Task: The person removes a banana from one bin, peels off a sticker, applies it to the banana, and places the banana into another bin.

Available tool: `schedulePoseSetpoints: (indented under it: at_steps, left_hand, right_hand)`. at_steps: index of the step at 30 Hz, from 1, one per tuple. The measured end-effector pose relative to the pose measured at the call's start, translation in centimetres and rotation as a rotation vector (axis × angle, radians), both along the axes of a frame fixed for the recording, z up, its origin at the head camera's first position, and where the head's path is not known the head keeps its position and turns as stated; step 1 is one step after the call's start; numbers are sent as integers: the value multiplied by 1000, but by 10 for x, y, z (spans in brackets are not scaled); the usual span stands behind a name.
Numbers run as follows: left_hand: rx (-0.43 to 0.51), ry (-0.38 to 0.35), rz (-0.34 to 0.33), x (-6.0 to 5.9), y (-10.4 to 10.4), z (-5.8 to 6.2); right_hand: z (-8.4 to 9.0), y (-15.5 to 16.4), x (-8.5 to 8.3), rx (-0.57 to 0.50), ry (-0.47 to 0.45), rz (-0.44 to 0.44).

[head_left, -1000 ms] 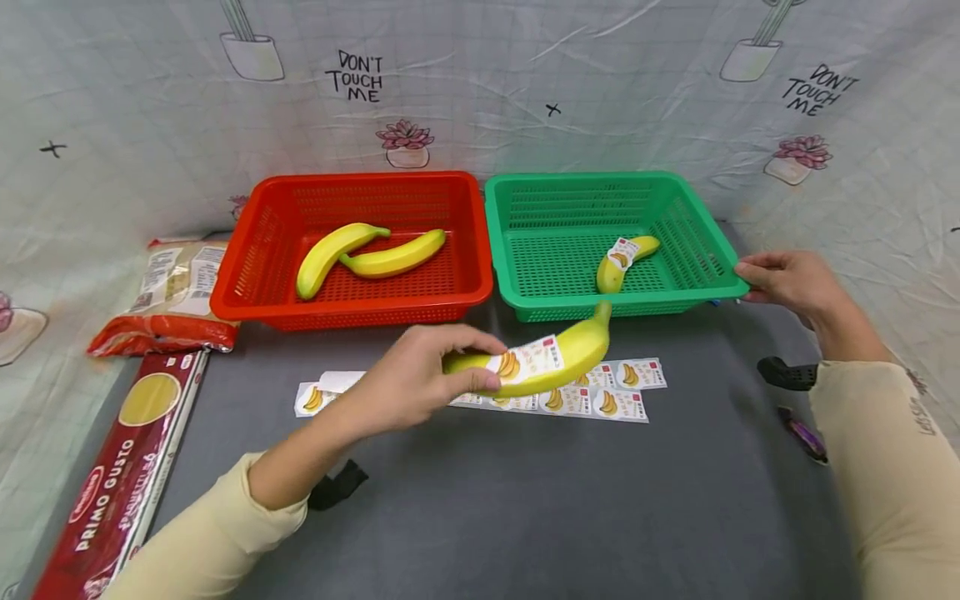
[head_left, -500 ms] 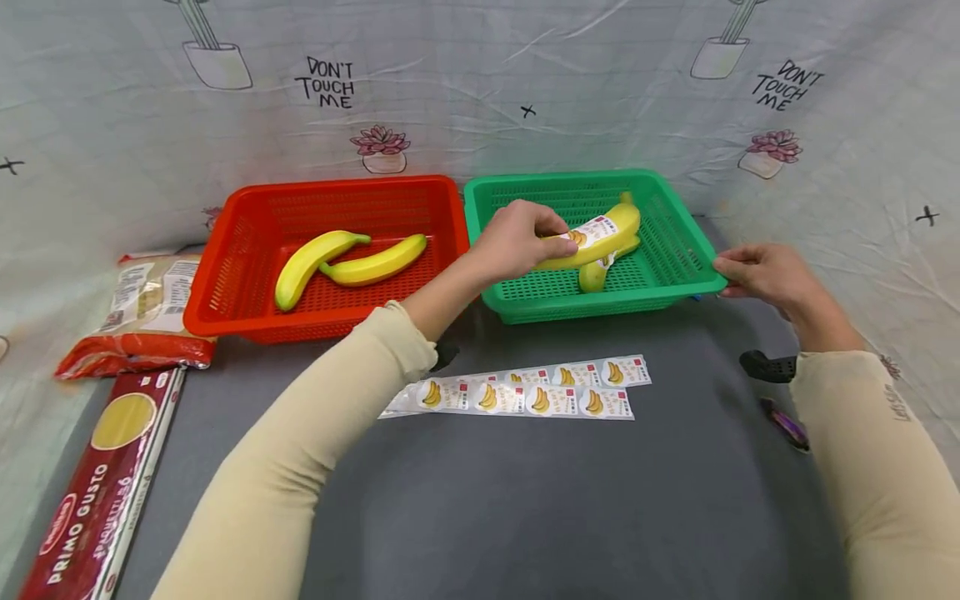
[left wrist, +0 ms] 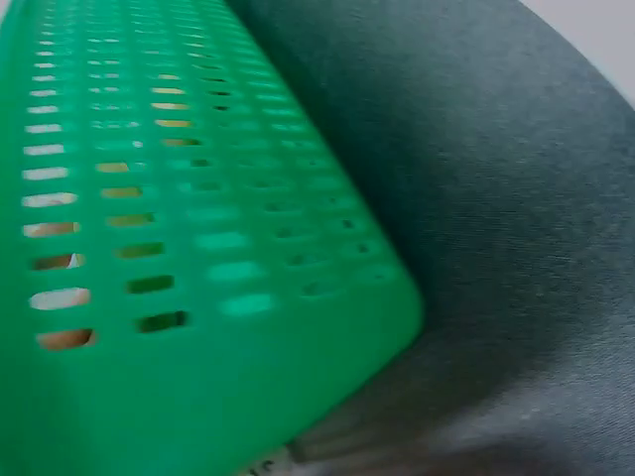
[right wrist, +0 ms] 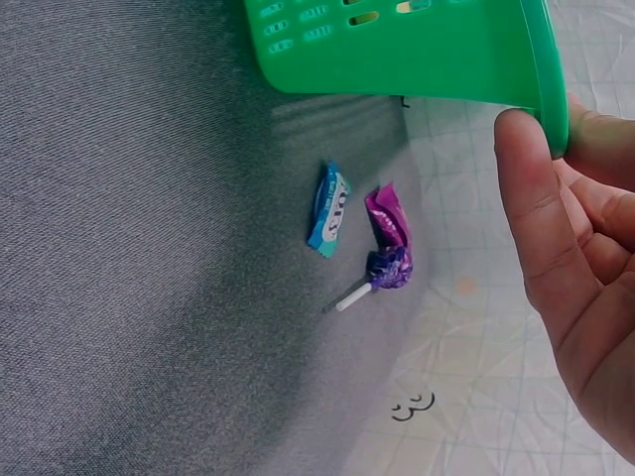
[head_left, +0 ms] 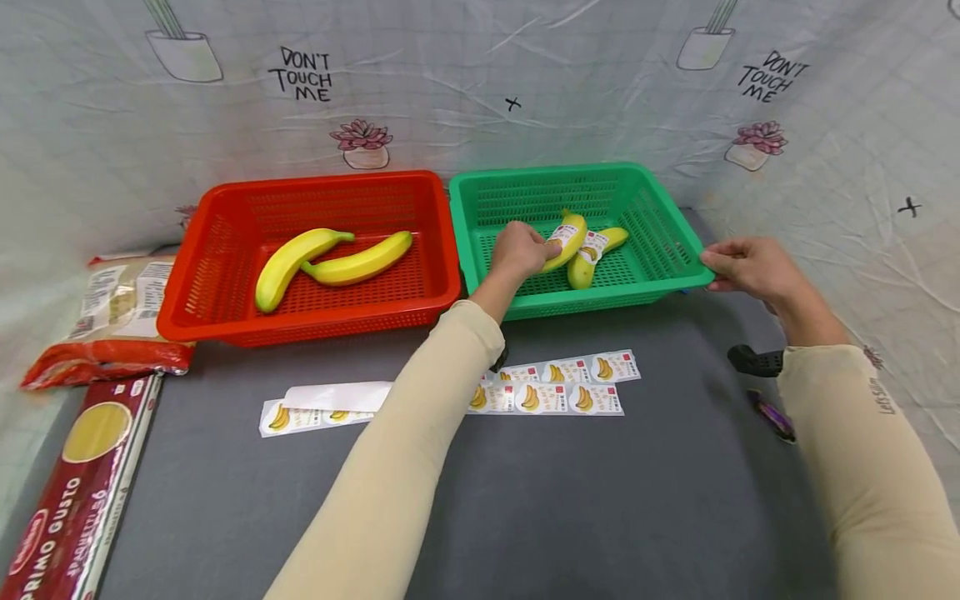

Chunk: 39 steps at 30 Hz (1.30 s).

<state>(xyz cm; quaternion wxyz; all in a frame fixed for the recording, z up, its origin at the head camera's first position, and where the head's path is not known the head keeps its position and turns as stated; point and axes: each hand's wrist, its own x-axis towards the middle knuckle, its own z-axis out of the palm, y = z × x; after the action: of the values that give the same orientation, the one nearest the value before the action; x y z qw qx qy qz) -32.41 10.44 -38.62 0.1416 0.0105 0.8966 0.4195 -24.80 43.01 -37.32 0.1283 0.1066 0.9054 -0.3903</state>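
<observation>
My left hand point(head_left: 519, 250) is inside the green plastic basket point(head_left: 652, 200), its fingers at the near end of a banana point(head_left: 573, 233) with a white sticker. This banana lies slanted on the basket's left-middle, beside a second stickered banana point(head_left: 580, 273). My right hand point(head_left: 757, 271) pinches the basket's front right corner; the right wrist view shows the thumb point(right wrist: 526, 178) on one side of the rim and fingers behind it. In the left wrist view the basket's slotted wall point(left wrist: 198, 248) hides most of the left hand and the bananas.
A red basket point(head_left: 322, 181) with two plain bananas point(head_left: 360, 262) adjoins on the left. Banana sticker strips point(head_left: 555, 398) lie in front. A spaghetti pack point(head_left: 82, 475) and a bag point(head_left: 112, 312) sit far left. Wrapped sweets point(right wrist: 329, 210) and a lollipop point(right wrist: 390, 268) lie near the right hand.
My left hand has carried the stickered banana from above the sticker strips into the green basket and lowered it beside the other one. The right hand stays on the rim. The view has shifted slightly.
</observation>
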Motion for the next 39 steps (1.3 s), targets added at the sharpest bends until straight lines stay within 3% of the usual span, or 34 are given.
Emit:
schedulePoseSetpoints:
  at_steps: [5,16,22,26,30,33,36,39]
  left_hand:
    - [-24,-4,34,-2,-6,-8]
    - [-79,-18,8,-2,-6,-7]
    - [-39,-27,-12,-2,-7,-8]
    - [50,-19,-42,2,-7,-6]
    - [139,67,-118,10,-19,7]
    - [181,158,-207,23,-37,22]
    - [242,215,-260,41,-66,37]
    - [297,232,-241,58,-109,52]
  right_hand:
    - [0,-3,-1,-31,28,-5]
    - [-2,-6,0,-78,75,-24]
    - [-4,-4,-1,-87,68,-25]
    - [-5,-2,2,-72,59,-24]
    - [-6,-6,0,-67,43,-17]
    - [-8,-8,-2,-69,40,-11]
    - [-8,-7,-1,-61,32,-5]
    - [-7,-5,2,-61,30,1]
